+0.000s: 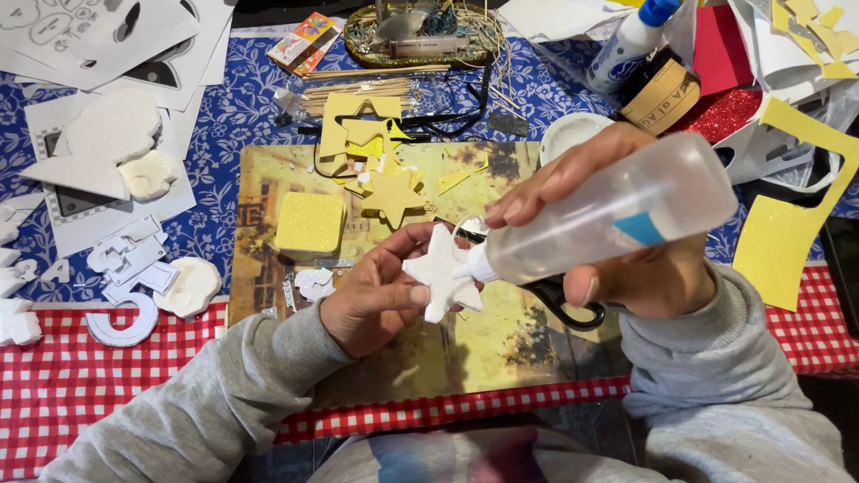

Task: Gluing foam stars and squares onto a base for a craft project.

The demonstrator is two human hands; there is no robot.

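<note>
My left hand [380, 291] holds a small white foam star [438, 273] by its left side, thumb pressed on its face. My right hand [617, 268] grips a clear glue bottle [617, 219] tipped on its side, with the white nozzle touching the star's right edge. Both hands hover over a yellowish work mat [268, 192]. On the mat behind them lie a yellow glitter star [392, 194] and a yellow foam square [310, 222]. Black scissors [559, 300] lie under my right hand, mostly hidden.
White foam shapes [116, 148] and paper cut-outs [134, 259] lie at the left on the blue floral cloth. Wooden sticks [367, 89], a round tray [420, 36], another glue bottle [631, 40], red glitter sheet [720, 112] and yellow foam sheet [792, 228] crowd the back and right.
</note>
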